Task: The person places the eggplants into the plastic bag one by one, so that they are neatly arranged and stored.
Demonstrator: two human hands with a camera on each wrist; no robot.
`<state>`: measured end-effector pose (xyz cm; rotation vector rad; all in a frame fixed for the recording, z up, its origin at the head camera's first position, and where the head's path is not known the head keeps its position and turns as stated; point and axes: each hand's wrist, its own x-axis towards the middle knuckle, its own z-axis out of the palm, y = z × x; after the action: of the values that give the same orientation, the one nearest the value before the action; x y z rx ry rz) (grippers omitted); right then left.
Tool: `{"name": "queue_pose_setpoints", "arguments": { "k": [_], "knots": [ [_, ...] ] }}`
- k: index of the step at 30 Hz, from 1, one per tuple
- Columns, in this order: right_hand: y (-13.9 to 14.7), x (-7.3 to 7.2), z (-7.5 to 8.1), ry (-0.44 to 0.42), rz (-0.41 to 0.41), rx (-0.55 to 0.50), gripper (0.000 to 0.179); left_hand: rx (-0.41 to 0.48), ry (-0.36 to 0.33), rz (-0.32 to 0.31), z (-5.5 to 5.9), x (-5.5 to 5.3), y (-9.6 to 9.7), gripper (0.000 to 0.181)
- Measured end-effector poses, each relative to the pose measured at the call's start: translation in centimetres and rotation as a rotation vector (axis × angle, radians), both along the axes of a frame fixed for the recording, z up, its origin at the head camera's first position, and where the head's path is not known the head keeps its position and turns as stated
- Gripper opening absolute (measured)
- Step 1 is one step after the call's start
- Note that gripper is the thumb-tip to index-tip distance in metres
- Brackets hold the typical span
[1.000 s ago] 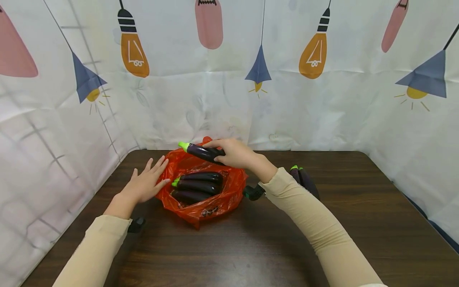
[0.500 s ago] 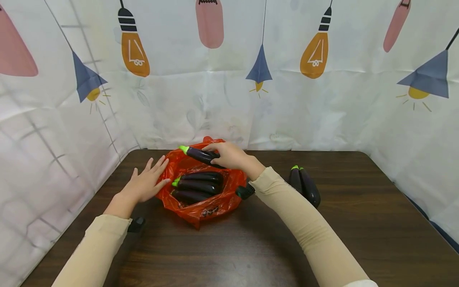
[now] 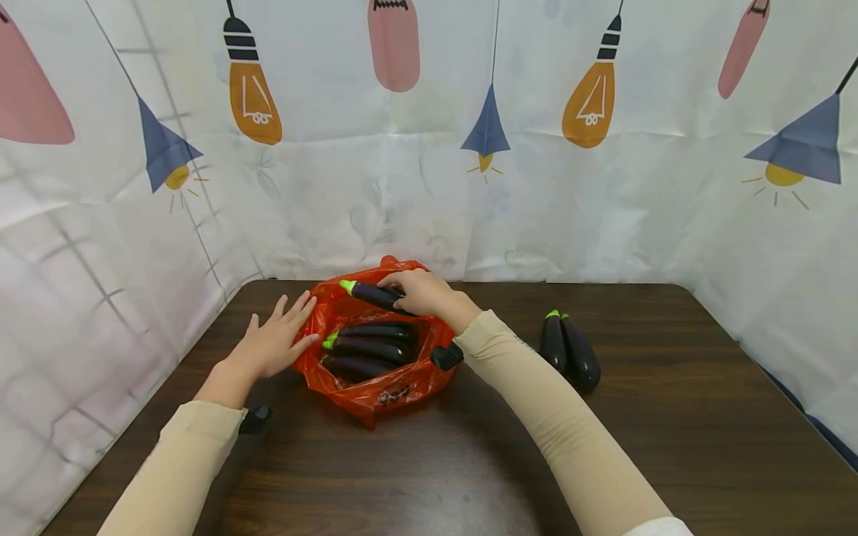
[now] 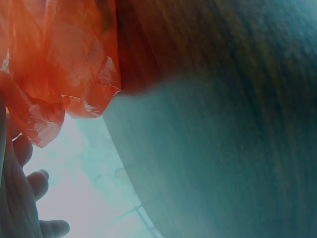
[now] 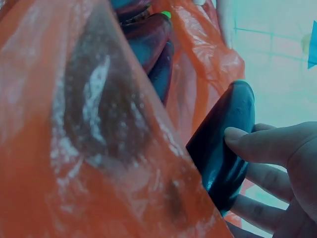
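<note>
Right fingers: my right hand grips a long dark-purple eggplant between thumb and fingers, at the end opposite its green cap.
Held eggplant: slightly tilted, above the bag's mouth towards the far rim, cap pointing left.
Left fingers: my left hand is spread wide, fingers straight, against the left edge of the red plastic bag.
Bag contents: three eggplants visible, side by side, green at their left ends.
Bag print: dark marking on the near side, crumpled; I cannot read it.
Loose stock: two eggplants, side by side, right of the bag on the dark wood-grain table.
Backdrop: white sheet printed with bulbs and lamps.
</note>
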<state>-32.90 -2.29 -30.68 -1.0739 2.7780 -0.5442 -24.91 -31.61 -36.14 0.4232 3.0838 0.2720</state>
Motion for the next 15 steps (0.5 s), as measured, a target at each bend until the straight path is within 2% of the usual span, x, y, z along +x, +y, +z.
{"name": "queue_pose_setpoints", "arguments": {
  "k": [9, 15],
  "knots": [
    [0.07, -0.21, 0.12, -0.004, 0.021, 0.041, 0.048, -0.004, 0.001, -0.001, 0.03, -0.13, 0.15, 0.081],
    [-0.53, -0.46, -0.40, -0.035, 0.036, 0.083, 0.047, 0.001, -0.001, 0.000, 0.02, 0.05, 0.09, 0.081]
  ]
}}
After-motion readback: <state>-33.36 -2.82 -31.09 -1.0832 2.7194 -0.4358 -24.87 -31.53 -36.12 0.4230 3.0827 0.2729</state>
